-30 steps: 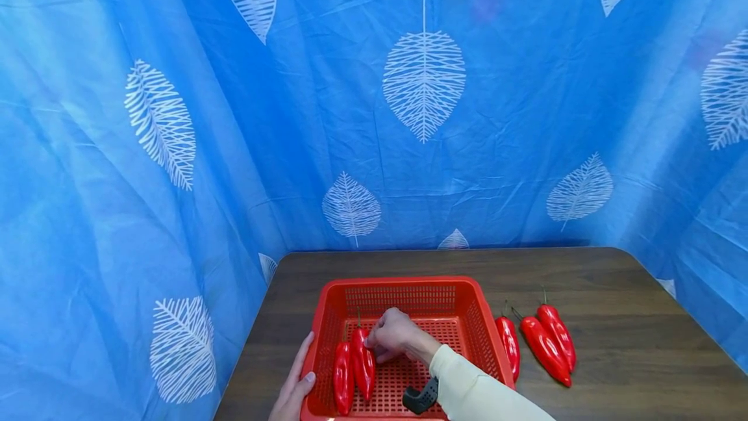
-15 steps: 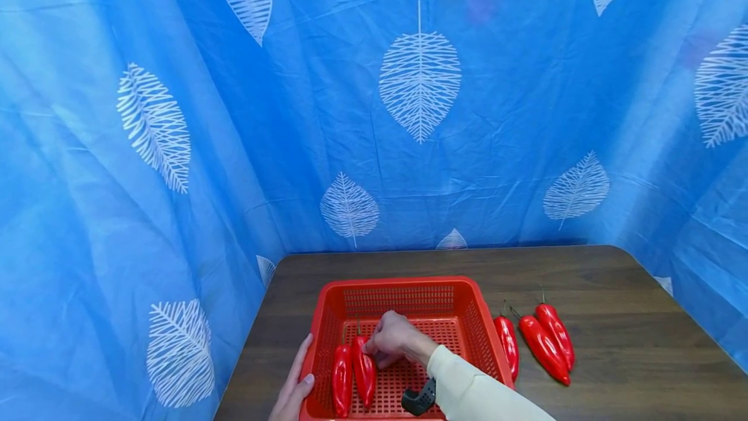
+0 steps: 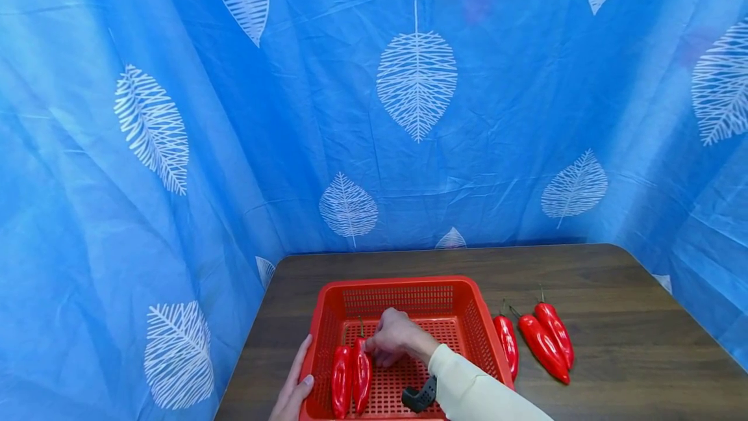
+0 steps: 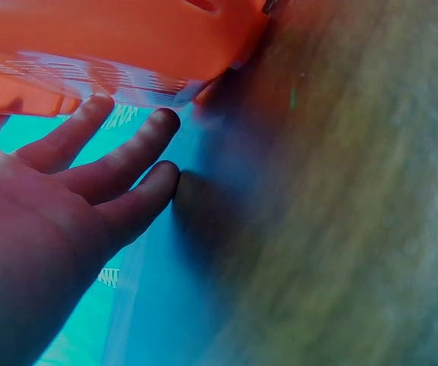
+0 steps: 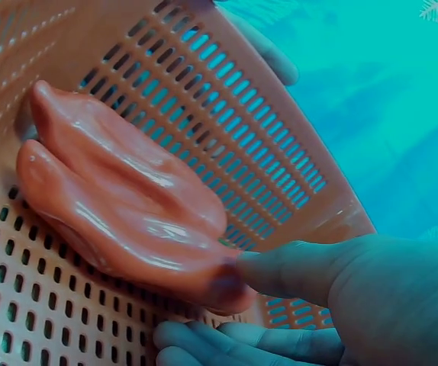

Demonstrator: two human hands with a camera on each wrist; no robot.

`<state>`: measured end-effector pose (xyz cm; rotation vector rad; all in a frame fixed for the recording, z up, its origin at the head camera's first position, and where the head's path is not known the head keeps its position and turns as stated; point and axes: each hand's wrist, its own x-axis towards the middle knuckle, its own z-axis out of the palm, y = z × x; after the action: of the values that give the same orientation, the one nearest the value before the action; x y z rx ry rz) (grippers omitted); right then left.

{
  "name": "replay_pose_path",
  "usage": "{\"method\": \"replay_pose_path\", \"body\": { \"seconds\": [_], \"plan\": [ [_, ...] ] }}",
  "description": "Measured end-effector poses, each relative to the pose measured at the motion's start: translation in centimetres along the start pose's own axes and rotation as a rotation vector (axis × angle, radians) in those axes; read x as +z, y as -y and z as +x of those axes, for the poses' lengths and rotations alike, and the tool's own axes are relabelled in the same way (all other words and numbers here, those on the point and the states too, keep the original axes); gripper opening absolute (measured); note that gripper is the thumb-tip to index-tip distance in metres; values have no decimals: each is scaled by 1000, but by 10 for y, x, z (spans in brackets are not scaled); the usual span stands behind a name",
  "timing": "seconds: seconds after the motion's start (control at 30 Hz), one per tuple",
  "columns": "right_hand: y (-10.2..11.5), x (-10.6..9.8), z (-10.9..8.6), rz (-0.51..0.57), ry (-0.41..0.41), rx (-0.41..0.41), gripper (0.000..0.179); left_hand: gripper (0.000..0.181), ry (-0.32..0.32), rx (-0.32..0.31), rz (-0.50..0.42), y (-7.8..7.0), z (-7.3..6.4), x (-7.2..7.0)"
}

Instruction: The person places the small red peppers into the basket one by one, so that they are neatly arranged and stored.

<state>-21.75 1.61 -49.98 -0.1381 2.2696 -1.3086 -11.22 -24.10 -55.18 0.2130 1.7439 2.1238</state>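
Pinching a pepper [image 3: 361,382] inside the red basket [image 3: 403,280], that's the right hand [image 3: 396,338], left hand [image 3: 294,383] spread along its left side

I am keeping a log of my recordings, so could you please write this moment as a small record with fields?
Container: red basket on a wood-grain table
In basket: two red peppers, side by side, toward its left side
Outside basket: three loose peppers on the table, right of the basket
Left hand: fingers extended against the basket's left side
Right hand: inside the basket, thumb touching the nearer pepper; firmness of grip unclear
Backdrop: blue curtain with white leaf pattern
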Motion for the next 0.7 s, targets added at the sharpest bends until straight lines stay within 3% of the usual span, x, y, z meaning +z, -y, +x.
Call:
{"method": "replay_pose_path", "body": {
  "seconds": [0.43, 0.7],
  "plan": [
    [5, -12, -6, 18, 50, -62, 21, 83, 13, -11, 2, 1, -2, 0],
    [13, -34, -15, 25, 55, -120, 23, 84, 14, -6, -2, 1, -1, 1]
  ]
}}
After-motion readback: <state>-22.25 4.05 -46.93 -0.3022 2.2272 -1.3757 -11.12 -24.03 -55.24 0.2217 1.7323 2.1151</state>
